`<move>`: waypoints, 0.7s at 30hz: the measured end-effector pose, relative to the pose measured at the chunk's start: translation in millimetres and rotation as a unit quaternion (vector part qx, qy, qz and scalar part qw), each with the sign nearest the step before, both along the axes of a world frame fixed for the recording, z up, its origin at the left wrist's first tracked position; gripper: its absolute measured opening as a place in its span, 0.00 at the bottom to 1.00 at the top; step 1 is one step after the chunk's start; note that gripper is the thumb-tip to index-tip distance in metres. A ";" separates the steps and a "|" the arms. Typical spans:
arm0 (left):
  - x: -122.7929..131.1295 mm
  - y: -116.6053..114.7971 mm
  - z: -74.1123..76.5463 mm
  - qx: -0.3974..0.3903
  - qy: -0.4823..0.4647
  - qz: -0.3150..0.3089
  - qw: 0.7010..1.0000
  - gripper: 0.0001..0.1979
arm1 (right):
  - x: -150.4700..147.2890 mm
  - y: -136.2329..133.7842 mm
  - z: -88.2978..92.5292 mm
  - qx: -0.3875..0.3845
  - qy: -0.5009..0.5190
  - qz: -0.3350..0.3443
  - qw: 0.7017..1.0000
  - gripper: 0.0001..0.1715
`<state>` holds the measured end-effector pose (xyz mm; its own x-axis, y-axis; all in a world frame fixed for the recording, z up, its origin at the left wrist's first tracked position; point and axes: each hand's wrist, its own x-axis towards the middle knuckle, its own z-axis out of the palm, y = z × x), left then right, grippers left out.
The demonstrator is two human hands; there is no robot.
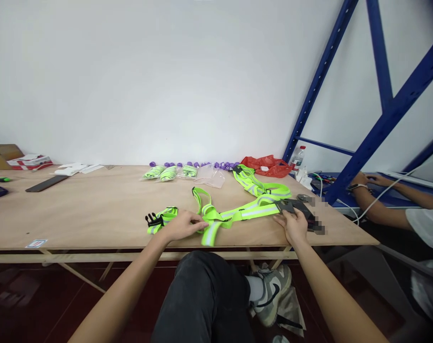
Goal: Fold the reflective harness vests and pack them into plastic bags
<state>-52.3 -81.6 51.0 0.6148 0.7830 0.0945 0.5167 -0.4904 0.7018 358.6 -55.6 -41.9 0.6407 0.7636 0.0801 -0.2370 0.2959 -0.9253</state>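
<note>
A neon-green reflective strap harness [255,210] with silver stripes lies along the front of the table. My left hand [184,225] is at its left part, fingertips together on a strap whose short end [210,234] slants toward the table edge. Partly behind that hand is a coiled green section with a black side-release buckle [154,219]. My right hand [294,224] grips a flat black buckle [285,206] at the right end of the strap, thumb on top and fingers below. A looped green part [250,183] rests farther back.
Along the wall lie bagged green straps [168,173], purple rolls [223,166], a clear plastic bag [211,176] and a red bag [268,166]. A water bottle [298,157] stands near the blue rack [373,133]. A co-worker's arms [380,205] are at right.
</note>
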 end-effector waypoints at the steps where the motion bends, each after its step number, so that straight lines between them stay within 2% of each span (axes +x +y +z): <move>1: 2.1 2.5 1.5 0.009 0.001 -0.001 1.000 0.22 | -0.2 -0.1 0.2 0.000 0.001 -0.005 1.000 0.32; 5: 18.4 31.7 12.5 0.171 0.050 0.027 0.984 0.14 | -2.5 0.5 0.2 -0.005 -0.007 -0.025 1.000 0.34; 7: 31.1 52.6 16.5 0.224 0.148 0.015 0.963 0.20 | -4.3 1.1 -0.2 -0.007 -0.014 -0.033 0.999 0.34; 10: 50.1 81.2 16.5 0.208 0.318 -0.001 0.925 0.36 | -6.9 2.1 -0.6 -0.009 -0.037 -0.049 0.998 0.35; 12: 59.4 95.2 13.5 0.158 0.380 -0.002 0.911 0.39 | -8.4 2.1 0.2 -0.027 -0.081 -0.078 0.993 0.34; 15: 65.1 107.5 8.3 0.105 0.383 0.020 0.918 0.35 | -11.4 -1.7 4.0 -0.059 -0.158 -0.140 0.976 0.33; 17: 62.9 111.5 5.6 0.107 0.355 0.054 0.927 0.28 | -15.9 -7.9 8.2 -0.074 -0.214 -0.185 0.956 0.33; 19: 56.1 114.6 3.3 0.114 0.320 0.109 0.934 0.26 | -25.4 -15.6 14.5 -0.065 -0.289 -0.225 0.928 0.33; 21: 46.2 118.7 0.7 0.104 0.278 0.185 0.937 0.27 | -42.4 -21.6 24.5 -0.022 -0.374 -0.217 0.902 0.29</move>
